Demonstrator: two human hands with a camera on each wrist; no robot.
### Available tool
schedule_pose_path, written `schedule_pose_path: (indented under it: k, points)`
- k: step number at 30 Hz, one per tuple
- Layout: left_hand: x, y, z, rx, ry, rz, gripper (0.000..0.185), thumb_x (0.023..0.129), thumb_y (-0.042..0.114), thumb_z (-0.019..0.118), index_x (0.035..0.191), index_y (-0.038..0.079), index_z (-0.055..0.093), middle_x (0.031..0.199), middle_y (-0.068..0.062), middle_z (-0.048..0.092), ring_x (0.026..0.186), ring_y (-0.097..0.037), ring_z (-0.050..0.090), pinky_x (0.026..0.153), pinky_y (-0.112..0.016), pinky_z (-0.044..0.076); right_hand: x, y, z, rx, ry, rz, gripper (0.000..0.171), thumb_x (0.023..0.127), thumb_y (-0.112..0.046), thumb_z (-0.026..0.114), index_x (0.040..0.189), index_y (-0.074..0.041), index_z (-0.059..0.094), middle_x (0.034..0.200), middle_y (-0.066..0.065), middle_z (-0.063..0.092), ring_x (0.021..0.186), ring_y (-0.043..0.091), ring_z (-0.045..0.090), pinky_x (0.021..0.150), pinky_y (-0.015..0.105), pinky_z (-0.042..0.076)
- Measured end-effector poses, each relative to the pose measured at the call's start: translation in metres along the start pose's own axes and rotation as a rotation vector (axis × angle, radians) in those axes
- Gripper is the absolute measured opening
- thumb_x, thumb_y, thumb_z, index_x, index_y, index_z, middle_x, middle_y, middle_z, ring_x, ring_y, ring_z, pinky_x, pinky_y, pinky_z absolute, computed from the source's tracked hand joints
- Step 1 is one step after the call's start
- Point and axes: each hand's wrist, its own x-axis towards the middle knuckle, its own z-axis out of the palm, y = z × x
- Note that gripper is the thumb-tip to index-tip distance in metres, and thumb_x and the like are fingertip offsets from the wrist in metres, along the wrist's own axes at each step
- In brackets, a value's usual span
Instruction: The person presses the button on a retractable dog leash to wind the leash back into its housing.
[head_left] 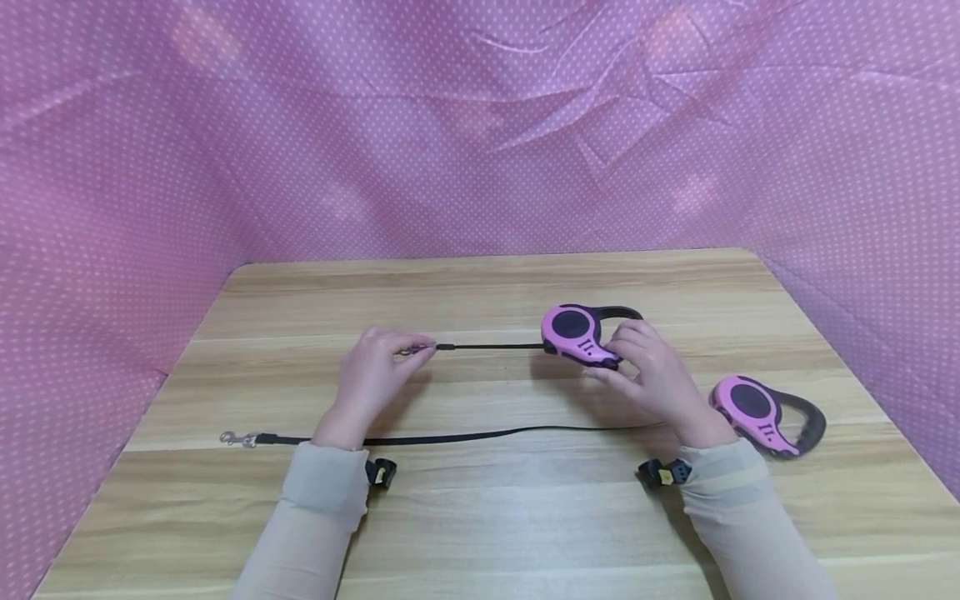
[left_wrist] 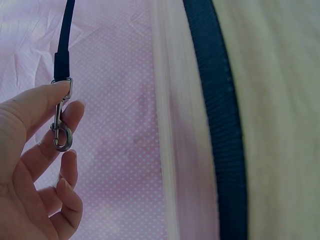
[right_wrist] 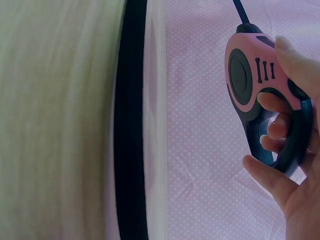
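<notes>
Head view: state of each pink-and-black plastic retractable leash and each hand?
Held leash: raised, black strap straight.
Other leash: lying on wooden table, long black strap extended.
Left hand: pinching the held leash's silver metal clip.
Right hand: gripping the held leash's black handle.

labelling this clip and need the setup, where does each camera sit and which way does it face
Head: worn on the head, looks forward and down at the wooden table; left hand, right hand and pale sleeves show.
Left wrist: worn there, faces the left hand, the only body part showing, pinching a metal clip.
Right wrist: worn there, faces the right hand, again alone, gripping a pink leash reel.
Shared: head and right wrist both show that gripped reel.
</notes>
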Motion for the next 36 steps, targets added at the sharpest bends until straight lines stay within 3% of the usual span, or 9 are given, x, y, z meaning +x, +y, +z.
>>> schedule_pose_path:
  k: [36]
  points:
    - [-0.0019, 0.0076, 0.0017, -0.007, -0.008, 0.061, 0.022, 0.093, 0.042, 0.067, 0.107, 0.028, 0.076, 0.111, 0.007, 0.075, 0.087, -0.017, 0.055, 0.068, -0.031, 0.044, -0.0003, -0.0025, 0.0020, -0.020, -0.022, 0.013, 0.030, 0.072, -0.024, 0.084, 0.087, -0.003, 0.069, 0.087, 0.007, 0.066, 0.098, 0.026, 0.058, 0.084, 0.042, 0.052]
